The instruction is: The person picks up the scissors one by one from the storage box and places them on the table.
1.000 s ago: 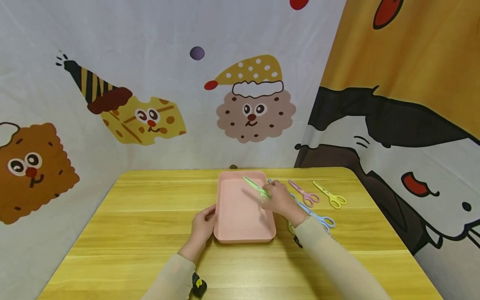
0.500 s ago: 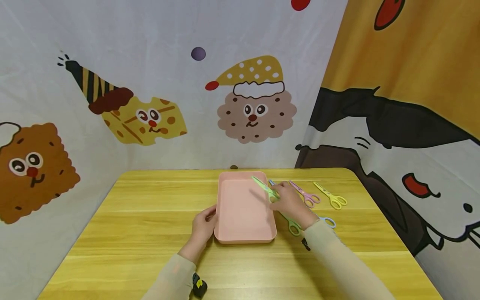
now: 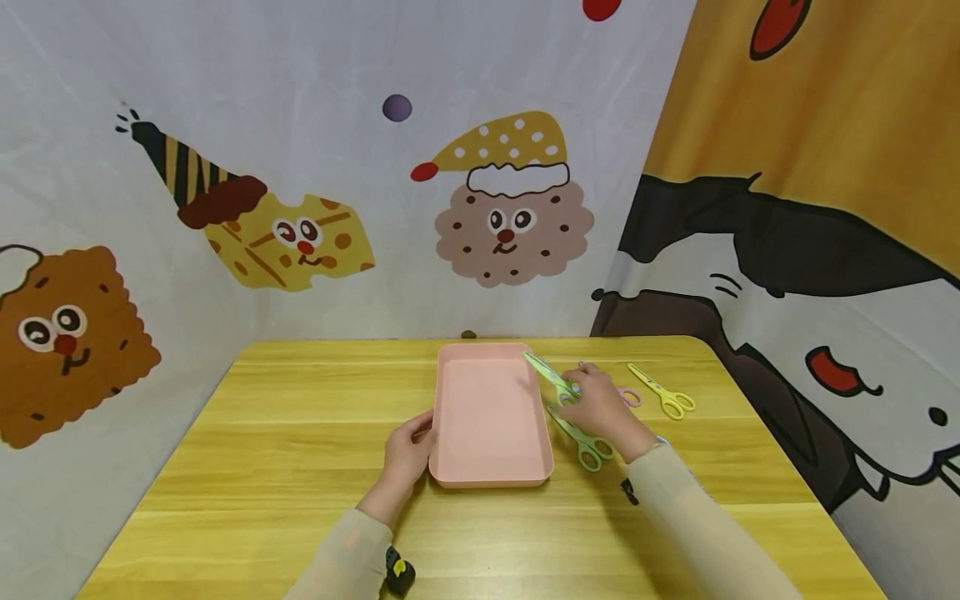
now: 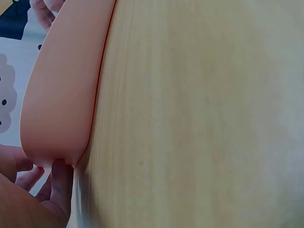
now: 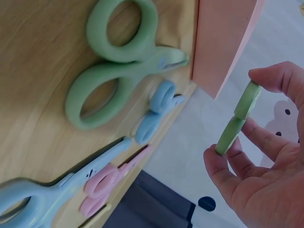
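Observation:
My right hand (image 3: 603,408) pinches green scissors (image 3: 547,372) by the handles between thumb and fingers. Their blades point up and left, overlapping the right rim of the pink tray (image 3: 487,483) in the head view. In the right wrist view the held scissors (image 5: 245,104) show edge-on. Close below this hand, a second pair of green scissors (image 3: 580,439) lies beside the tray. Against the tray's left wall rest the fingers of my left hand (image 3: 403,457), touching it from outside. The tray's inside shows nothing but its bare bottom.
Yellow scissors (image 3: 666,393) lie at the right on the wooden table (image 3: 300,467). Pink scissors (image 5: 102,183) and two blue pairs, one of them large blue scissors (image 5: 90,168), show in the right wrist view. A printed cartoon curtain (image 3: 315,150) hangs behind.
My right hand has moved right with the green scissors, from over the tray to beyond its right edge. The left hand and the tray stay put.

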The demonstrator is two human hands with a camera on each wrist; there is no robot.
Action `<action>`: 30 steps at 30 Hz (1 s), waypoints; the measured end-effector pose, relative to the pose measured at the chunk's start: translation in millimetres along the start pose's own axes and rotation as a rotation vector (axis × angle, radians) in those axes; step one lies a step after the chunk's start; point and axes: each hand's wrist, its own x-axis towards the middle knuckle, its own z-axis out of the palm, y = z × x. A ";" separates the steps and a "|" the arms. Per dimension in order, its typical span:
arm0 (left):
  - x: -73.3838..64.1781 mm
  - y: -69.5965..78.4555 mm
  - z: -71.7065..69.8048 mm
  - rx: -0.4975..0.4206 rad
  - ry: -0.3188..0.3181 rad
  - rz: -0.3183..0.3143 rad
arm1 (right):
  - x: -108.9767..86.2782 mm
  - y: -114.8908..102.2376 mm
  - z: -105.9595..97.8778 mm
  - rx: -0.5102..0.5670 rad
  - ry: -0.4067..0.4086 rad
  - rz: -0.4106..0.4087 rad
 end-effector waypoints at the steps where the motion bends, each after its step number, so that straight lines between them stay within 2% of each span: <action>1: 0.0 -0.1 -0.1 0.000 0.001 0.002 | -0.2 1.9 -0.1 -0.003 0.001 0.003; 10: -0.5 -0.3 -0.6 0.008 0.000 0.013 | -5.6 16.8 -3.4 -0.018 0.038 0.038; 15: -0.4 -0.1 -1.3 0.004 -0.005 0.006 | -8.7 27.2 -6.5 0.004 0.044 0.032; 21: 0.6 -0.5 -1.1 0.001 -0.002 0.008 | -13.6 38.3 -8.8 -0.021 0.070 0.013; 30: -0.1 0.1 -1.0 -0.007 0.003 0.013 | -17.9 51.6 -9.4 -0.020 0.060 0.032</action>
